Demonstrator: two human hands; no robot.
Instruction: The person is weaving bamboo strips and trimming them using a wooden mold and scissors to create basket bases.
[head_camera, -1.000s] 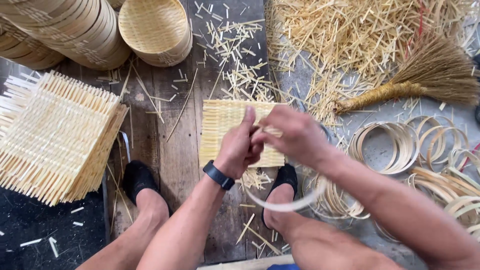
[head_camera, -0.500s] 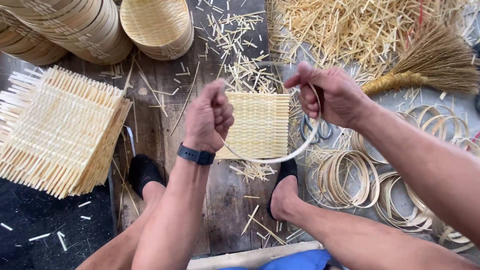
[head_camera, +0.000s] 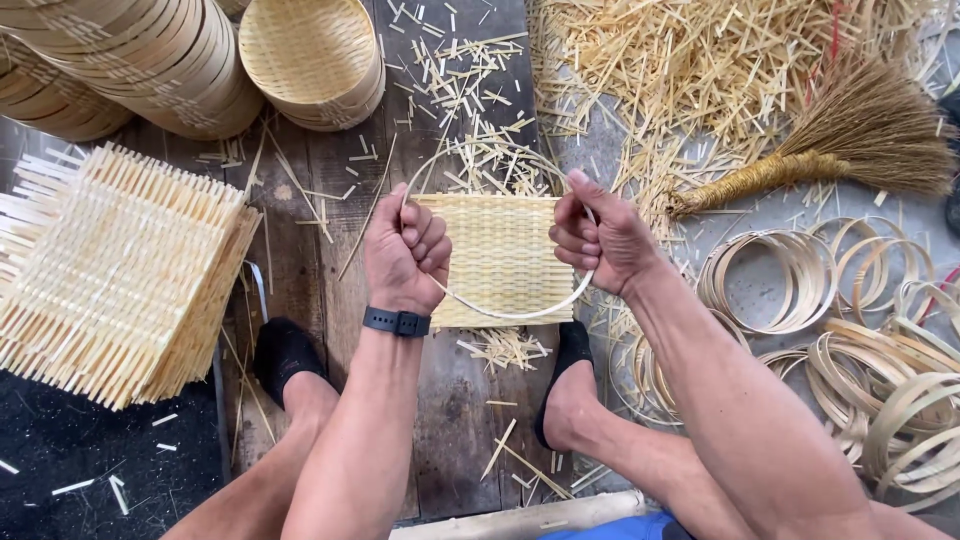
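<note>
Bamboo hoop (head_camera: 520, 312): thin strip bent into a ring, held above a woven square mat (head_camera: 500, 255). We see it gripped on both sides. Left hand (head_camera: 405, 250): fist closed on the hoop's left arc, thumb up, black wristband just below. Right hand (head_camera: 600, 240): fingers curled tight on the hoop's right arc, thumb tip pointing up. The mat lies flat on a floor of dark wooden planks (head_camera: 320, 210), betw. two feet in black socks, left foot (head_camera: 285, 360) & right foot (head_camera: 570, 385).

Surface, outward: planks littered w/ short bamboo offcuts (head_camera: 460, 75), thickest beyond the mat and to upper right, where they form a heap on grey ground. Left of the planks, a stack of woven mats (head_camera: 110, 270) w/ loose strip ends sticking out; below it, dark gritty ground. Top left: round basket trays (head_camera: 130, 60), stacked & leaning; one shallow basket (head_camera: 310, 55) just beside them. Right: straw hand broom (head_camera: 830, 140) lying on the offcuts; below it, many finished hoops (head_camera: 790, 280) in loose overlapping piles. Outdoor or workshop setting: we cannot tell which.
</note>
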